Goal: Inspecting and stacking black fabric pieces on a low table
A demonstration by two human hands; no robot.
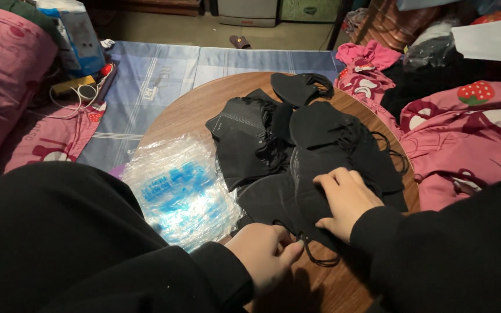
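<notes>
here left hand (262,252) half hides black masks (297,191).

— Is there any free room on that round bench (204,107)?

— Only the bare wood along its far left edge, beyond the stack of clear plastic bags (181,188), and a small patch at the near edge.

— And right of the bags?

— Blocked. The pile of black masks (297,150) covers the wood there, ear loops trailing out, with both hands resting on its near side. Pink bedding (465,139) crowds the bench past the pile.
</notes>
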